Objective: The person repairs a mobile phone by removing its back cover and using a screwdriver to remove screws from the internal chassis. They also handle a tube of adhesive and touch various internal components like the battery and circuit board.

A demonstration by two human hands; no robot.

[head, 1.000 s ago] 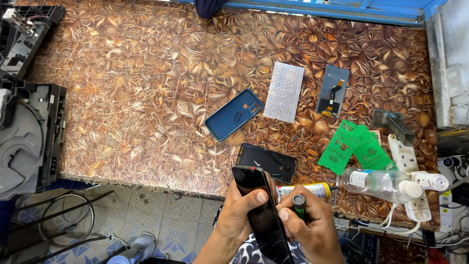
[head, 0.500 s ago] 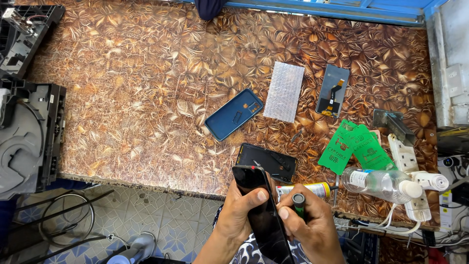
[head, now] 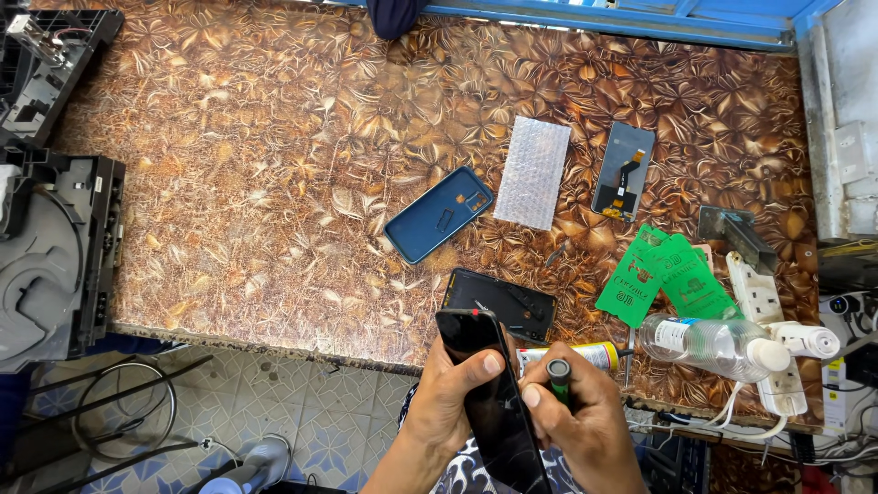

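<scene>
One black phone [head: 489,393], held tilted over the near edge of the tabletop [head: 274,165]: left hand [head: 448,402] wrapped around its left side, thumb across the glass; right hand [head: 581,421] closed on one green-handled tool [head: 559,377] beside the phone. Beyond the phone lie one black frame [head: 498,304], one blue back cover [head: 439,213], one bubble-wrap sheet [head: 533,171], one screen panel [head: 623,171]; to its right, one glue tube [head: 572,355], one clear bottle [head: 709,343]

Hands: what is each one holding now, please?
Left hand: closed on the black phone.
Right hand: closed on a green-handled tool.
</scene>
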